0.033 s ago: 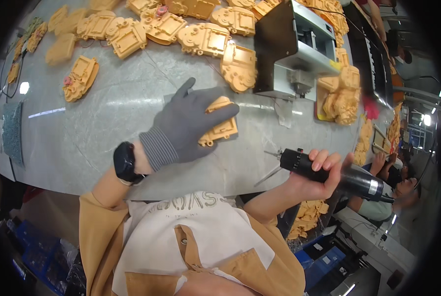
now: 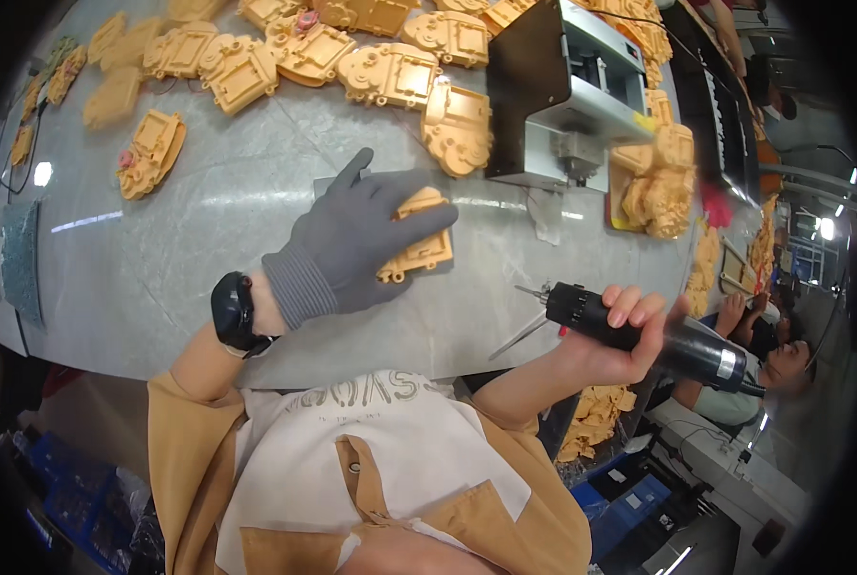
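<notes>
Flat now: gloved left hand (image 2: 356,240) splayed on yellow part (image 2: 421,247) (palm down); right hand (image 2: 620,335) fist-gripping black power tool (image 2: 653,337).

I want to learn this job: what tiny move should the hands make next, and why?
Probably bring the black power screwdriver in the right hand over to the yellow plastic part. The gloved left hand presses that part flat on the table, while the tool's tip hangs apart from it.
</notes>
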Action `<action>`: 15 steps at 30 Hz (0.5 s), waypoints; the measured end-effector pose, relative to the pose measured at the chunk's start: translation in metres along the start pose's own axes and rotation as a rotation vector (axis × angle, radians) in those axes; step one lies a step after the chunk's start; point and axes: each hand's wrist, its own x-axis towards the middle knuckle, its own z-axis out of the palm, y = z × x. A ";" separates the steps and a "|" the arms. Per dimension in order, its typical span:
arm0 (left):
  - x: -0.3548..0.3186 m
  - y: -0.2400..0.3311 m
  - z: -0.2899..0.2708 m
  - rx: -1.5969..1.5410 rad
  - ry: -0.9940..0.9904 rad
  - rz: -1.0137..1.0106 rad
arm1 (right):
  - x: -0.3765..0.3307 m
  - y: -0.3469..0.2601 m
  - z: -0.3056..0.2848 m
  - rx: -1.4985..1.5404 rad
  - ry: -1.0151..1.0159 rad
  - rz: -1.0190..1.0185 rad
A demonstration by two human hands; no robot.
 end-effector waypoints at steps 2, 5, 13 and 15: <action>0.004 -0.001 -0.002 -0.014 -0.062 0.025 | 0.017 -0.001 -0.002 -0.024 -0.013 -0.077; 0.003 -0.002 -0.003 -0.034 0.028 0.066 | 0.043 0.002 -0.007 -0.093 -0.012 -0.136; 0.013 -0.014 0.000 0.262 -0.065 0.204 | 0.087 0.042 0.028 -0.166 -0.049 -0.288; 0.007 -0.010 0.004 0.265 -0.042 0.175 | 0.086 0.049 0.030 -0.202 -0.077 -0.340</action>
